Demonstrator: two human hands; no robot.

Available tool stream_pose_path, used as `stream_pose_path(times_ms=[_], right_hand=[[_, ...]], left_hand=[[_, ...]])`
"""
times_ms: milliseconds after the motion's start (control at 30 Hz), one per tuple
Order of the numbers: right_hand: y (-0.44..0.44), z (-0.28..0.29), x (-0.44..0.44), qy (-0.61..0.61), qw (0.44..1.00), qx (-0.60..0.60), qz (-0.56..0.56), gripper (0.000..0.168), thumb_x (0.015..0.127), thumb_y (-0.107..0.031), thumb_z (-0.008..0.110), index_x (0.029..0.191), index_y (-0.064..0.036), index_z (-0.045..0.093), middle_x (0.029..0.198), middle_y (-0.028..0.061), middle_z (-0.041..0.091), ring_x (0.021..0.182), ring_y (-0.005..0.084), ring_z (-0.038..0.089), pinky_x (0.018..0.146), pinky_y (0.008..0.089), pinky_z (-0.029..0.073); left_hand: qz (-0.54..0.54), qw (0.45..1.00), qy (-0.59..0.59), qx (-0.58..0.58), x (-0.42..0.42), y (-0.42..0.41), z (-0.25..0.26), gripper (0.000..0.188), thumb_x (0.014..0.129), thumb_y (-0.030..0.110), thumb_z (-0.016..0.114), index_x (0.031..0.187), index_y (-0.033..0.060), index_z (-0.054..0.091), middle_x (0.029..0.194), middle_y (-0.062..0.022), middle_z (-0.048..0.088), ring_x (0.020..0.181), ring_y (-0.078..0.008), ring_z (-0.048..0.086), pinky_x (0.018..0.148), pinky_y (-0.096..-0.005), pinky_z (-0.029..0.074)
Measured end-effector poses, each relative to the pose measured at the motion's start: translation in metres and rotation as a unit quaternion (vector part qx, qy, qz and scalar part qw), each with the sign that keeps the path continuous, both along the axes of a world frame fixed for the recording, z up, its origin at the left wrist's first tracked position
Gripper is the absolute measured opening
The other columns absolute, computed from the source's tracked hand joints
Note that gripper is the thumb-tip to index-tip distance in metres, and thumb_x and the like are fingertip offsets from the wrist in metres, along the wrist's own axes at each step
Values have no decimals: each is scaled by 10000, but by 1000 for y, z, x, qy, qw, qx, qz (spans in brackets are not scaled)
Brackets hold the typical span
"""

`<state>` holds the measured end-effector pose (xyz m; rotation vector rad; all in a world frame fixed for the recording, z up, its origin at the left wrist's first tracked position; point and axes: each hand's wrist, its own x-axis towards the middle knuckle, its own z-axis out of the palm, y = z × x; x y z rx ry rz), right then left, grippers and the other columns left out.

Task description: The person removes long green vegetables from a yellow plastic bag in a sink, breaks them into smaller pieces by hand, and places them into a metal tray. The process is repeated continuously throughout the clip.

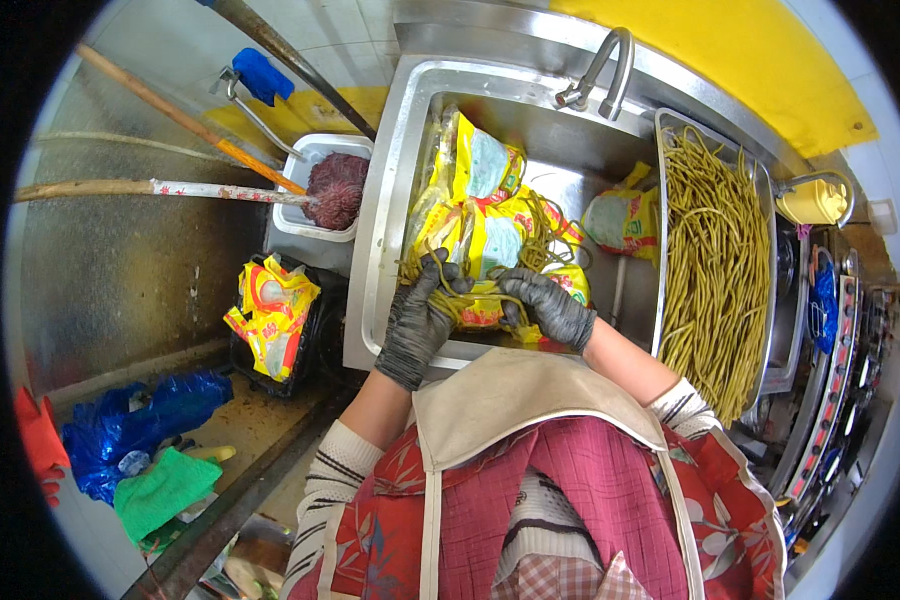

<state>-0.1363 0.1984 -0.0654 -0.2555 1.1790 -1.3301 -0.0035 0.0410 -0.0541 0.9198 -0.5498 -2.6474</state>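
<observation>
Both hands wear dark rubber gloves over the near side of a steel sink [382, 225]. My left hand [421, 319] grips one end of a small bunch of long green pickled beans [465, 298]. My right hand [544, 304] pinches the same bunch farther right, so it stretches between them. Under and behind the hands lie several yellow printed plastic packets [487, 165], with more loose beans [544, 240] on top. Another yellow packet [622, 217] leans at the sink's right side. A long metal tray [712, 262] heaped with beans sits across the sink's right part.
A steel faucet [615, 75] stands behind the sink. Left of it are a white basin [289, 217] with mop heads, and a black bin [300, 375] holding yellow packets. Blue plastic bags [135, 420] and a green cloth [166, 487] lie lower left. A yellow container [810, 202] is beyond the tray.
</observation>
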Motion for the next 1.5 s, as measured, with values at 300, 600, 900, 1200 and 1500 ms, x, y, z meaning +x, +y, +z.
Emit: stream_pose_path(times_ms=[300,600,900,1200,1500], right_hand=[[-7,-18,7,-209,936,-80,-271,177,894,-210,541,1013,-79,556,1072,110,599,1001,237,562,878,442,442],[-19,-13,39,261,963,-39,-47,231,864,-232,581,963,-24,561,939,100,587,896,214,567,828,329,441],[7,-97,-85,568,800,189,24,347,776,-158,569,1115,-83,573,1071,188,597,1014,339,557,878,388,441],[-21,-127,-98,586,700,324,246,377,779,-315,564,1038,-49,627,982,190,637,921,306,616,826,406,470],[12,5,-86,153,988,-10,-14,284,913,-290,502,934,-23,598,710,62,598,654,114,578,624,258,472]], left_hand=[[-55,990,-115,-57,-4,5,14,280,844,200,646,1073,70,551,738,11,508,620,-88,498,657,-295,516],[-212,839,-98,-492,10,9,1,366,824,136,639,1171,78,537,1009,-39,561,862,-145,541,800,-288,465],[-100,897,-65,-426,32,-32,99,418,887,409,523,1022,14,554,841,-109,600,827,-225,586,844,-383,448],[32,967,-75,-241,29,-29,120,321,845,339,603,1011,81,512,568,44,371,420,-85,376,475,-302,436],[-195,964,-144,-106,2,-2,47,317,854,245,591,1087,35,546,598,26,430,445,-77,383,490,-249,422]])
